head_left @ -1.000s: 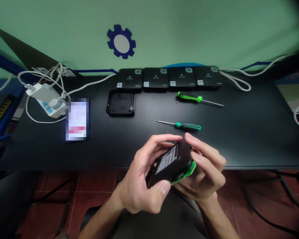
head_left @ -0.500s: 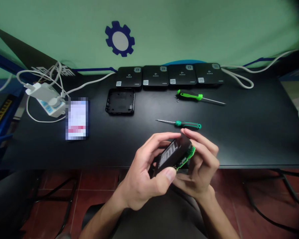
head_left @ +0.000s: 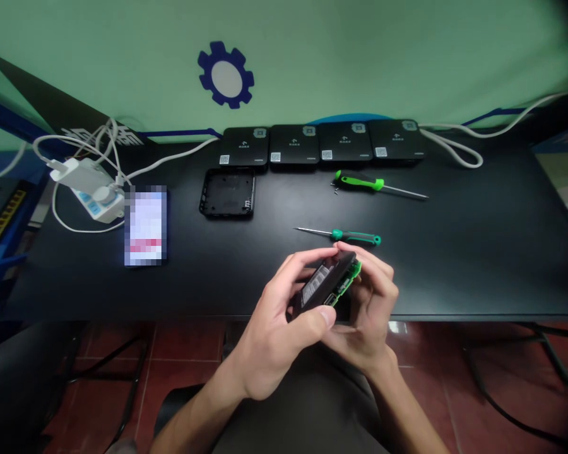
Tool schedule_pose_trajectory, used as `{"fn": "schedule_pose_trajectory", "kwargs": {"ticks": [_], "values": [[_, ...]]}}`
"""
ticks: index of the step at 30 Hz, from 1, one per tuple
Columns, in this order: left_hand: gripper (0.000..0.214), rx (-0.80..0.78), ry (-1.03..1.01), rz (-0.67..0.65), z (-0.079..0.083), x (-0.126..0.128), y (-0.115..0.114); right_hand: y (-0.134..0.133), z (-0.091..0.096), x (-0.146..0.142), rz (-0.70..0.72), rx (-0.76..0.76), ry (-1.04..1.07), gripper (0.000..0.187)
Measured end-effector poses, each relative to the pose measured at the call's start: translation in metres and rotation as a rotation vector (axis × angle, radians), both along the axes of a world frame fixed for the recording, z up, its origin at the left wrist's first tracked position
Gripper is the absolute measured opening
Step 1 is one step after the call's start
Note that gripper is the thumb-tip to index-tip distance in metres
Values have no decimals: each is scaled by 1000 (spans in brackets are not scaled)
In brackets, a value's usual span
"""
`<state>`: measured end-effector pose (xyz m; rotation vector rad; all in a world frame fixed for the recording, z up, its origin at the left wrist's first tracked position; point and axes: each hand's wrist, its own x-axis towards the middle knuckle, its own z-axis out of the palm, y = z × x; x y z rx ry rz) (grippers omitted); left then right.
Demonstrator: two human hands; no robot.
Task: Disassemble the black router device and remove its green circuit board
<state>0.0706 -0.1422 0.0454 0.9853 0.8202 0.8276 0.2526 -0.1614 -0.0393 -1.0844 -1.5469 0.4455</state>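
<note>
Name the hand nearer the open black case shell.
Left: the left hand sits below and right of the open black case shell; the right hand sits farther right.

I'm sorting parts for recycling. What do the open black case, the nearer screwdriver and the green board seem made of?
The case looks like moulded matte black plastic, going by its thin, dull walls. The screwdriver seems to have a glossy plastic grip and a bright steel shaft. The board looks like green-coated fibreglass carrying small components, though this view can't confirm it.
</note>
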Motion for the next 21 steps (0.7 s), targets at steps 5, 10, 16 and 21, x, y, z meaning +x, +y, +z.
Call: {"fn": "schedule_pose_trajectory", "kwargs": {"ticks": [5,10,16,21], "values": [[61,-40,-84,36,-5,3,0,0,-1,1,-21,3,-42,114],[62,-46,-70,41,-5,3,-1,1,-2,1,-11,18,-24,113],[65,-54,-63,40,-9,2,-1,1,-4,0,-16,16,-19,109],[66,-39,-71,23,-8,2,-1,1,-6,1,-27,13,-21,105]]}}
